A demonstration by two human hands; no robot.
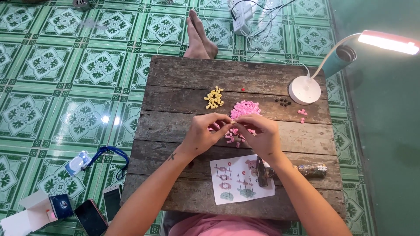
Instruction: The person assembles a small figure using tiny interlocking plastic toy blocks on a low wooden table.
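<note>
Both hands, left hand point(202, 133) and right hand point(262, 136), are pinching tiny pink bricks point(232, 129) together above the surface point(183, 74); light, rigid, easily dropped, best gripped by fingertips at the edges.

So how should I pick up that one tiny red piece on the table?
Pinch the red piece from straight above with two fingertips, one on each side. It lies alone on the wooden table, apart from the yellow pile, so nothing blocks you. It looks too small and low for any wider grip.
</note>
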